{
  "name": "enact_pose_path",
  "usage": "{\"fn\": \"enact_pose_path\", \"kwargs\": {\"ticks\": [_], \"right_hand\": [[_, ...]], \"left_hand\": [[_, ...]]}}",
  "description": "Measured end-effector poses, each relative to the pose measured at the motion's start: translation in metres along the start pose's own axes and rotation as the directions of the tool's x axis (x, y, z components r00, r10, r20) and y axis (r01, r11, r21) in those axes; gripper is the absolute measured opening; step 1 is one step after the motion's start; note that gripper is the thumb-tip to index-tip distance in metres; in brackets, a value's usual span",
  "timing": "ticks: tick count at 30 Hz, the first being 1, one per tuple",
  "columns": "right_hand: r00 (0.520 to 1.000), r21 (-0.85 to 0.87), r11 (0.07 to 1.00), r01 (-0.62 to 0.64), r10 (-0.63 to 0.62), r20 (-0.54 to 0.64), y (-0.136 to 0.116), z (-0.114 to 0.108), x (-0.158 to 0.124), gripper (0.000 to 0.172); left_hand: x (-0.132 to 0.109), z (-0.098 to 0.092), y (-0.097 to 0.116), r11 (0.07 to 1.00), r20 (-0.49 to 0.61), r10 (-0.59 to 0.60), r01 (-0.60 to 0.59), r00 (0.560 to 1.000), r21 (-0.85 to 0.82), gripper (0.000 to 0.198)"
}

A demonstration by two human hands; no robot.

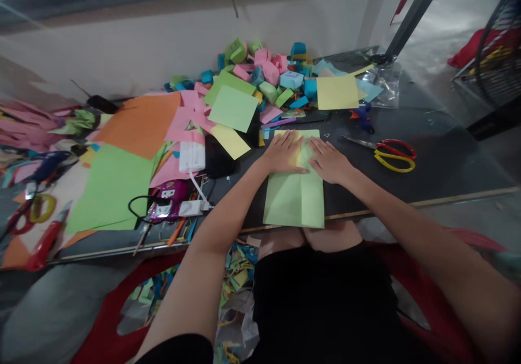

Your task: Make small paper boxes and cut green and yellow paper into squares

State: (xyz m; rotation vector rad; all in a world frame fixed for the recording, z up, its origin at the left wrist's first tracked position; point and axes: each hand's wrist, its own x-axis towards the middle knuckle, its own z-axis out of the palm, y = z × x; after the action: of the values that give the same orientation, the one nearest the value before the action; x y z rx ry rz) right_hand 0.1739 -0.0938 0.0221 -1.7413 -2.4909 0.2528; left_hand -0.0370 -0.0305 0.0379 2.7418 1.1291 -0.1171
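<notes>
A clear bag [391,84] lies crumpled at the back right of the desk [443,160]; blue paper [369,89] shows at its left side, though whether inside or under it I cannot tell. Below the desk, another clear bag [244,315] sits among paper scraps [240,269]; how much it holds is unclear.

Folded paper pieces [271,74] in pink, green and blue are heaped at the back, with a yellow sheet [337,93] on the right of the heap and a pale green sheet [233,109] at its front left. A purple pen [280,122] lies just behind the work. To the right are a blue glue gun [363,117] and scissors [393,155] with red and yellow handles. On the left, a purple power strip [174,197], a white block [192,155], an orange sheet [140,122] and green sheets [114,190] crowd the desk.

The light green paper [283,201] lies under both hands, its near end reaching the desk's front edge. The left hand [287,152] is spread flat on its far left part; the right hand [329,159], also flat and ungripping, presses beside a lengthwise seam.
</notes>
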Motion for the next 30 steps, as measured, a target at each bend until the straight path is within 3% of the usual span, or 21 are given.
{"fn": "enact_pose_path", "kwargs": {"ticks": [3, 9, 17, 23, 25, 28, 30], "right_hand": [[0.999, -0.005, 1.0, 0.009, -0.009, -0.039, 0.001, 0.003, 0.001, 0.076], [0.97, 0.0, 0.973, 0.231, -0.23, -0.075, -0.01, 0.004, -0.018, 0.071], [0.994, 0.061, 0.995, 0.084, -0.079, -0.071, -0.05, 0.016, -0.064, 0.081], [0.984, 0.118, 0.991, -0.065, 0.083, -0.155, -0.104, 0.03, -0.09, 0.11], [0.982, 0.153, 0.984, -0.088, 0.112, -0.154, -0.12, 0.032, -0.099, 0.111], [0.988, 0.237, 0.969, -0.065, 0.095, -0.118, -0.129, 0.03, -0.112, 0.107], [0.999, 0.347, 0.938, 0.017, -0.002, -0.046, -0.123, 0.023, -0.119, 0.101]], "left_hand": [[0.0, -0.001, 0.001, 1.0, 0.002, -0.005, 0.005, 1.0, 0.0, 0.12], [-0.002, -0.011, 0.005, 0.999, 0.08, -0.038, 0.041, 0.996, -0.031, 0.121], [0.0, -0.005, 0.001, 0.998, 0.048, -0.024, 0.027, 0.999, -0.061, 0.116], [-0.001, -0.006, 0.002, 0.999, 0.046, -0.028, 0.03, 0.999, -0.039, 0.122], [-0.001, -0.006, 0.001, 0.999, 0.044, -0.021, 0.022, 0.999, -0.04, 0.124], [0.0, -0.004, -0.001, 0.999, 0.044, -0.017, 0.019, 0.999, -0.048, 0.125], [0.0, -0.003, -0.001, 0.998, 0.037, -0.023, 0.025, 0.999, -0.052, 0.123]]}}
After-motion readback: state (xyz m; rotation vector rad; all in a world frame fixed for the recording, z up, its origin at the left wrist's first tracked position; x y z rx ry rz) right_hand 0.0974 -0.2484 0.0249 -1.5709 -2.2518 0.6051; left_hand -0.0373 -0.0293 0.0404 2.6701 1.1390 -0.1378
